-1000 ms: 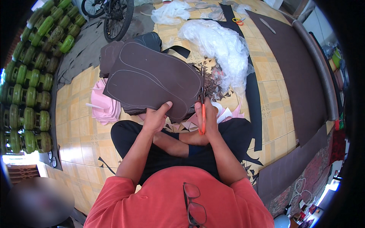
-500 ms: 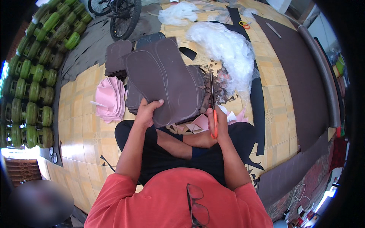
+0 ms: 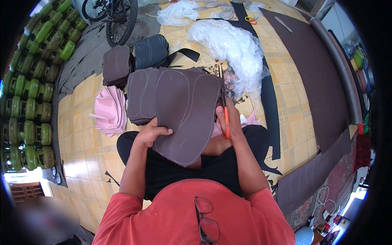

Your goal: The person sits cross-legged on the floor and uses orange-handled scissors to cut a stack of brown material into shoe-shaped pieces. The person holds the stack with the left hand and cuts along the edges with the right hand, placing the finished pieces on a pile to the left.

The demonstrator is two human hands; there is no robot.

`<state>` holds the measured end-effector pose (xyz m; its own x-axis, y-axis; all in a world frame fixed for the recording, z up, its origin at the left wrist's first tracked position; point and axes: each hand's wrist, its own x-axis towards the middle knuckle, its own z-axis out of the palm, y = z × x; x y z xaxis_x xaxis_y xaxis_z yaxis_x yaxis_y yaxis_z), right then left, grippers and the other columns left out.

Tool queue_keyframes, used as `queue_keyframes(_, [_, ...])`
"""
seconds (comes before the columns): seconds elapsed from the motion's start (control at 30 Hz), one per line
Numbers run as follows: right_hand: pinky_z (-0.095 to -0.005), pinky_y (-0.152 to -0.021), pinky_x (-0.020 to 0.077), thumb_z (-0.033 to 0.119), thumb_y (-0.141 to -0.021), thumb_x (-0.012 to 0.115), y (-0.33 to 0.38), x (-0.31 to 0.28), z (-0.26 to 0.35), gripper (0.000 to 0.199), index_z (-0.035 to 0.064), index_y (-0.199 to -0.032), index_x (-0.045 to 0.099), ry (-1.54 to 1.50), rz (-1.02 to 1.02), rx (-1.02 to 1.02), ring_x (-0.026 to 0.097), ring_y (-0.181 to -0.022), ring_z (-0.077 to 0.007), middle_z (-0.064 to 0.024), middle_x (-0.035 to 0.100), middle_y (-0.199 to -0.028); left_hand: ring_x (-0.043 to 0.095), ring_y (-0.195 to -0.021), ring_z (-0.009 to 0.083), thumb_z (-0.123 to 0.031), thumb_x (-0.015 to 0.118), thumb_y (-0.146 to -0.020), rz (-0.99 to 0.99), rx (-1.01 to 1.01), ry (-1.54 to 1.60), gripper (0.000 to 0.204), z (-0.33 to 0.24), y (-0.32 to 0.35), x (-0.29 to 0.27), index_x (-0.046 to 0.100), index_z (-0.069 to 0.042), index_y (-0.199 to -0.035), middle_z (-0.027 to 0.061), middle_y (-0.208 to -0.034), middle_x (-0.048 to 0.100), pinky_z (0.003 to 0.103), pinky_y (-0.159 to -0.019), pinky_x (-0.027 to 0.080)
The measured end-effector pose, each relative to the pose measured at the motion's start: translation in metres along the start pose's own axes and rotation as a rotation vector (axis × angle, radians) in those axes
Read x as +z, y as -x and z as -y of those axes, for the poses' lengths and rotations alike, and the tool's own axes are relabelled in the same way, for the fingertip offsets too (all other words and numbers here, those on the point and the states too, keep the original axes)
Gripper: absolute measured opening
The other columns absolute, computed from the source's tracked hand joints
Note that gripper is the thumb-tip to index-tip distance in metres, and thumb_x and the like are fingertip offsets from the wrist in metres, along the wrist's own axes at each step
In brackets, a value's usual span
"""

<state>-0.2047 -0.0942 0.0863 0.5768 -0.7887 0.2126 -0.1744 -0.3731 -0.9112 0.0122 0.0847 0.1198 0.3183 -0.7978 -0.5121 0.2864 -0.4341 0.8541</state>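
My left hand (image 3: 152, 134) grips the lower left edge of a dark brown sheet (image 3: 185, 110), its thumb lying on top. Pale sole-shaped outlines are drawn on that sheet, which is held over my crossed legs. In my right hand (image 3: 230, 116) are scissors (image 3: 226, 121) with orange handles, their blades pointing away from me along the sheet's right edge. Whether the blades touch the sheet I cannot tell. Under and left of the held sheet lies a stack of similar brown pieces (image 3: 139, 96).
Beyond lie a smaller brown stack (image 3: 116, 63), a dark blue-grey stack (image 3: 151, 51) and pink sheets (image 3: 110, 110). Clear plastic (image 3: 232, 49) lies at far right, near small offcuts. A brown roll (image 3: 335, 69), green gas cylinders (image 3: 30, 106) and a bicycle (image 3: 120, 20) stand around.
The brown sheet has come nearer to me and turned, uncovering more of the stacks behind it. My right hand has raised the scissors to the sheet's right edge. The whole view has shifted slightly.
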Motion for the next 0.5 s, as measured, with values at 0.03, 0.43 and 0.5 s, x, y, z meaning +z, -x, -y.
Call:
queue_keyframes(0.03, [-0.0393, -0.063, 0.0449, 0.030, -0.096, 0.055, 0.001, -0.002, 0.000, 0.033, -0.0015, -0.088, 0.051, -0.039, 0.021, 0.012, 0.057, -0.066, -0.0306, -0.0171, 0.055, -0.070, 0.055, -0.110, 0.0252, -0.006, 0.071, -0.062, 0.003, 0.004, 0.001, 0.071, -0.001, 0.000, -0.001, 0.053, 0.003, -0.130, 0.0105, -0.118, 0.062, 0.032, -0.101, 0.037])
queue_keyframes(0.43, [-0.0216, -0.064, 0.0442, 0.013, -0.086, 0.058, 0.000, -0.008, 0.000, 0.013, 0.0030, -0.093, 0.053, -0.803, 0.058, 0.343, 0.055, -0.078, -0.0077, -0.0033, 0.059, -0.085, 0.057, -0.110, 0.0223, -0.029, 0.075, -0.076, 0.381, -0.085, 0.065, 0.061, 0.022, -0.015, -0.060, 0.057, 0.000, -0.127, 0.0105, -0.113, 0.064, 0.033, -0.100, 0.040])
queue_keyframes(0.5, [-0.0232, -0.056, 0.0457, 0.013, -0.086, 0.056, 0.003, 0.007, -0.019, 0.017, 0.0011, -0.098, 0.054, -0.818, -0.159, 0.253, 0.057, -0.065, -0.0118, -0.0055, 0.061, -0.081, 0.055, -0.113, 0.0206, -0.036, 0.070, -0.083, 0.376, -0.106, 0.675, 0.058, 0.029, -0.018, -0.055, 0.056, -0.002, -0.128, 0.0106, -0.116, 0.063, 0.033, -0.100, 0.041])
